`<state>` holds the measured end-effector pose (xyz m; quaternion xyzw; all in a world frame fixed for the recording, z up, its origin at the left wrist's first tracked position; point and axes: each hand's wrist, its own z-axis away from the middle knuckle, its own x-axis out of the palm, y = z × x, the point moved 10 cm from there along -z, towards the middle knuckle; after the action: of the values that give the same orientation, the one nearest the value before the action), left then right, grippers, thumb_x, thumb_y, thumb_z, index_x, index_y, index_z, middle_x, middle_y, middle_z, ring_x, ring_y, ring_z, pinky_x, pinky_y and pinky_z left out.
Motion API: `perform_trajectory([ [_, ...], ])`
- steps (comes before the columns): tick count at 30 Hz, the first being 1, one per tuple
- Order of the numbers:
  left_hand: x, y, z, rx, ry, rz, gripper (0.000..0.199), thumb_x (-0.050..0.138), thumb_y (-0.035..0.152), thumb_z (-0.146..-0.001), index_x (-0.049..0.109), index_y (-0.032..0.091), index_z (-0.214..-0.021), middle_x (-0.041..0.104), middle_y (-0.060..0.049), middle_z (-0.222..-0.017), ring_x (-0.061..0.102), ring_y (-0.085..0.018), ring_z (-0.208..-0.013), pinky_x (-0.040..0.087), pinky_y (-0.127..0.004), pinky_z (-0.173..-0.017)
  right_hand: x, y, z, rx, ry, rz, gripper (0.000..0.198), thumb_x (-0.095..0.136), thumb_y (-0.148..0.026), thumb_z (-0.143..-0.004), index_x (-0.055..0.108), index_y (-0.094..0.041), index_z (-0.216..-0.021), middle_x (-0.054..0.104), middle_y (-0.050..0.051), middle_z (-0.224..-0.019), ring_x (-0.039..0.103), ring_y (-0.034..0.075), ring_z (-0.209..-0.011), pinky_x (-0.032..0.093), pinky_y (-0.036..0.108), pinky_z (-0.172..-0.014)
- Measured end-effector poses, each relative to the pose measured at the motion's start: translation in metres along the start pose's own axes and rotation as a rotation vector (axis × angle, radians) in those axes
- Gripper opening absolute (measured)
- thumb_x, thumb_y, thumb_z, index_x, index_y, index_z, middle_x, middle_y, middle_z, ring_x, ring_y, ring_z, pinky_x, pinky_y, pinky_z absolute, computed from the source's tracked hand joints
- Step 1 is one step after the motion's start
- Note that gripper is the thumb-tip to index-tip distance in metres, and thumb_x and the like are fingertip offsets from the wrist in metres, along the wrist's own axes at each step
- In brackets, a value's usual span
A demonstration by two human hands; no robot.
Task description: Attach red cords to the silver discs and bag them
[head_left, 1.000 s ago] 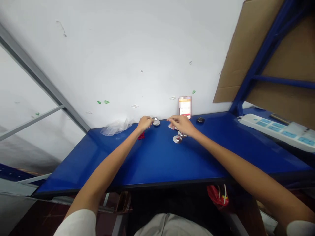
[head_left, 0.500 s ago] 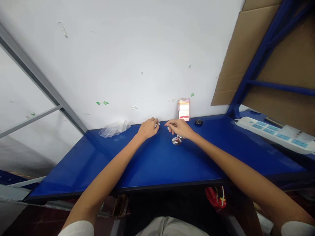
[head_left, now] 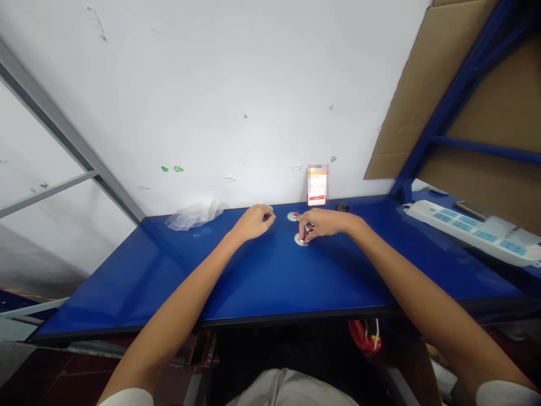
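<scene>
Fingertips of the right hand [head_left: 320, 222] just got pinched narrow onto the nearer disc [head_left: 298, 241] on the blue table [head_left: 262, 282], so that one's probably being worked on now, but whether anything's held in the curled left hand [head_left: 252, 222] can't be told.

1 head-worn camera looks forward and down — over the wearer's lap [head_left: 291, 389], nearest the lens, and across the blue bench [head_left: 253, 276] to the white wall [head_left: 211, 84] — with left hand [head_left: 256, 221] and right hand [head_left: 319, 223] farther out, near mid-frame.
</scene>
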<state>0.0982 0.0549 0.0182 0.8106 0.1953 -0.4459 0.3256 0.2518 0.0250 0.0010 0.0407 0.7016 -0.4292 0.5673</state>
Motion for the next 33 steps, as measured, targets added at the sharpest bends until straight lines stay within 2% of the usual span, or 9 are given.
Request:
perform_trajectory([
  [3,0.005,0.002,-0.001,-0.018,-0.035,0.164,0.023,0.058,0.024,-0.095,0.080,0.019,-0.091,0.078,-0.006,-0.097,0.067,-0.021,-0.085,0.052,-0.035,-0.087,-0.002,0.004,-0.003,0.040,0.062,-0.101,0.013,0.089,-0.039,-0.076,0.087,-0.026,-0.077,0.078,0.002,-0.071,0.066,0.017,-0.060,0.047,0.028,-0.056],
  [7,0.017,-0.002,0.000,-0.108,-0.104,0.439,0.026,0.060,0.033,-0.097,0.081,0.019,-0.093,0.077,-0.005,-0.095,0.067,-0.018,-0.079,0.053,-0.029,-0.075,-0.016,-0.001,-0.012,-0.013,0.380,-0.373,0.022,0.085,-0.046,-0.082,0.086,-0.024,-0.088,0.083,0.004,-0.087,0.077,0.022,-0.083,0.059,0.033,-0.080],
  [10,0.034,-0.005,0.004,-0.220,-0.189,0.755,0.031,0.064,0.044,-0.099,0.078,0.017,-0.105,0.076,-0.009,-0.101,0.069,-0.016,-0.075,0.052,-0.026,-0.063,-0.016,0.005,-0.017,-0.017,0.592,-0.631,0.035,0.088,-0.052,-0.079,0.082,-0.020,-0.092,0.082,0.005,-0.086,0.078,0.023,-0.085,0.060,0.035,-0.080],
  [12,0.038,-0.007,0.006,-0.265,-0.172,0.905,0.036,0.069,0.049,-0.098,0.074,0.016,-0.113,0.076,-0.012,-0.110,0.072,-0.016,-0.078,0.054,-0.025,-0.063,-0.010,0.008,-0.021,-0.025,0.640,-0.711,0.040,0.090,-0.054,-0.076,0.081,-0.019,-0.094,0.082,0.006,-0.085,0.078,0.023,-0.084,0.061,0.036,-0.080],
  [17,0.038,-0.008,0.006,-0.251,-0.127,0.934,0.042,0.072,0.054,-0.097,0.070,0.014,-0.112,0.074,-0.014,-0.110,0.073,-0.016,-0.079,0.058,-0.026,-0.063,-0.004,0.013,-0.023,-0.012,0.667,-0.722,0.044,0.092,-0.056,-0.074,0.081,-0.017,-0.091,0.081,0.007,-0.084,0.077,0.022,-0.082,0.061,0.037,-0.080],
  [24,0.013,0.000,0.005,-0.112,-0.080,0.661,0.024,0.072,0.041,-0.095,0.070,0.017,-0.100,0.074,-0.006,-0.094,0.069,-0.014,-0.070,0.053,-0.022,-0.058,-0.007,0.016,-0.022,0.023,0.644,-0.616,0.037,0.091,-0.053,-0.076,0.081,-0.019,-0.087,0.081,0.006,-0.087,0.076,0.023,-0.085,0.062,0.039,-0.085],
  [26,0.013,0.006,0.005,-0.097,-0.084,0.603,0.018,0.065,0.034,-0.096,0.068,0.018,-0.090,0.071,-0.003,-0.084,0.067,-0.013,-0.066,0.053,-0.023,-0.059,-0.008,0.012,-0.022,-0.019,0.638,-0.610,0.038,0.094,-0.049,-0.074,0.081,-0.021,-0.096,0.081,0.007,-0.101,0.076,0.023,-0.093,0.062,0.039,-0.092],
  [30,0.020,0.017,0.006,-0.103,-0.081,0.569,0.026,0.055,0.026,-0.095,0.060,0.019,-0.071,0.061,0.001,-0.064,0.061,-0.011,-0.057,0.051,-0.023,-0.060,-0.001,-0.002,-0.025,-0.114,0.544,-0.625,0.066,0.097,-0.041,-0.069,0.075,-0.027,-0.130,0.073,0.009,-0.136,0.076,0.022,-0.105,0.064,0.038,-0.095],
  [33,0.025,0.015,0.006,-0.147,-0.065,0.727,0.022,0.060,0.029,-0.093,0.062,0.018,-0.074,0.063,0.000,-0.068,0.061,-0.012,-0.057,0.051,-0.024,-0.057,0.001,-0.007,-0.024,-0.118,0.542,-0.585,0.059,0.093,-0.041,-0.076,0.077,-0.024,-0.130,0.077,0.010,-0.128,0.077,0.025,-0.106,0.064,0.039,-0.096],
])
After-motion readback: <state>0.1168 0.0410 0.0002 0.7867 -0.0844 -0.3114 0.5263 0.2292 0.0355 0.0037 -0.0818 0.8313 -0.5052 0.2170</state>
